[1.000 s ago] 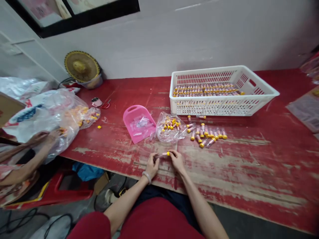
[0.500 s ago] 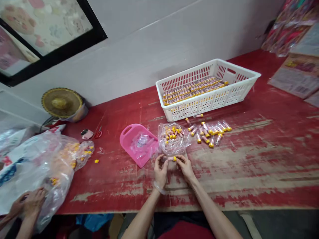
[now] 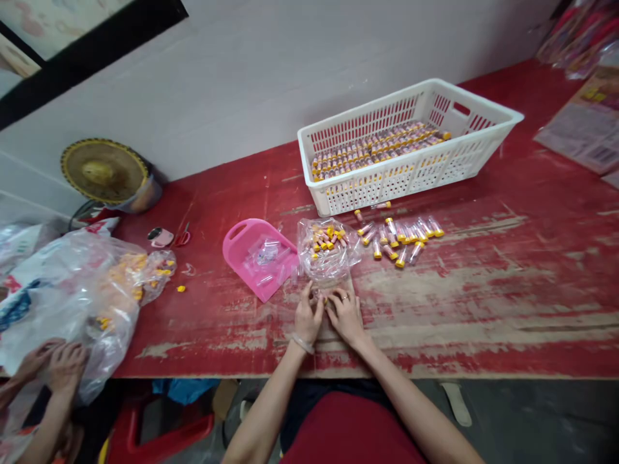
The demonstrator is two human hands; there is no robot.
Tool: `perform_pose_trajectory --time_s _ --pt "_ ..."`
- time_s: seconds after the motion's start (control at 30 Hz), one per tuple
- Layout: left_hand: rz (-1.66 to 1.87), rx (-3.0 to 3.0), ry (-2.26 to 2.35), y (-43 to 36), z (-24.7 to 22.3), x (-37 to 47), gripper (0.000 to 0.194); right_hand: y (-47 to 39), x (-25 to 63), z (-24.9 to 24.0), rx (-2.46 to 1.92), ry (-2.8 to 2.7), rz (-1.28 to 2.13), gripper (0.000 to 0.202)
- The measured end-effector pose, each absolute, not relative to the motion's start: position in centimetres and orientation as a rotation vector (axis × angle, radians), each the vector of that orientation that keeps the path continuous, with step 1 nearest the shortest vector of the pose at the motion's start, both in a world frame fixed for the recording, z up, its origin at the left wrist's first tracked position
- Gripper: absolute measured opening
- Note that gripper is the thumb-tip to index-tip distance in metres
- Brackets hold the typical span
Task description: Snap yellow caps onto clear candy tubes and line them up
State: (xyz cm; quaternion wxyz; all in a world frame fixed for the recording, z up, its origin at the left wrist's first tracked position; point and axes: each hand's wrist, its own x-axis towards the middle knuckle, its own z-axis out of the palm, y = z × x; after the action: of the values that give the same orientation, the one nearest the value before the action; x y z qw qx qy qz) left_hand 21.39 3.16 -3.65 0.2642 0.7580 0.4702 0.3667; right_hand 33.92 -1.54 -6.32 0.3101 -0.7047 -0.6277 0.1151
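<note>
My left hand and my right hand meet just above the table. Between their fingertips is a small yellow-capped tube, mostly covered by the fingers. Both hands are closed on it, the right one wearing a ring. Right beyond them lies a clear plastic bag with pink pieces and yellow caps in it. To its left, a pink dustpan-shaped scoop bears clear empty tubes. Several filled tubes with yellow caps lie loose to the right of the bag.
A white slotted basket holds rows of capped tubes at the back. Scissors, a yellow cap and a hat-like lid are at left. Another person's hands touch a large plastic bag. Packages stand far right.
My hands have drawn closer together around the tube, the right fingers now curled over its capped end. The camera view has tipped downward, so the table sits higher in the picture.
</note>
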Motion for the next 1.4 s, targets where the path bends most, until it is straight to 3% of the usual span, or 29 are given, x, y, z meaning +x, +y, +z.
perform_pose_trajectory --time_s 0.3,0.83,1.07,1.4 --pt "1.066 2.124 1.23 2.3 -4.6 21.3 0.029 -1.3 34.2 -6.3 -1.827 -1.631 0.33 0.023" --pt "0.987 2.155 1.203 2.8 -5.2 21.1 0.028 -1.4 34.4 -5.7 -1.814 -1.628 0.359 0.023" --pt "1.113 2.089 1.304 2.4 -4.1 21.4 0.031 -1.3 34.3 -6.4 -1.802 -1.583 0.343 0.03" --pt "1.1 2.115 1.334 2.7 -6.1 21.3 0.035 -1.2 34.3 -6.3 -1.807 -1.546 0.368 0.035"
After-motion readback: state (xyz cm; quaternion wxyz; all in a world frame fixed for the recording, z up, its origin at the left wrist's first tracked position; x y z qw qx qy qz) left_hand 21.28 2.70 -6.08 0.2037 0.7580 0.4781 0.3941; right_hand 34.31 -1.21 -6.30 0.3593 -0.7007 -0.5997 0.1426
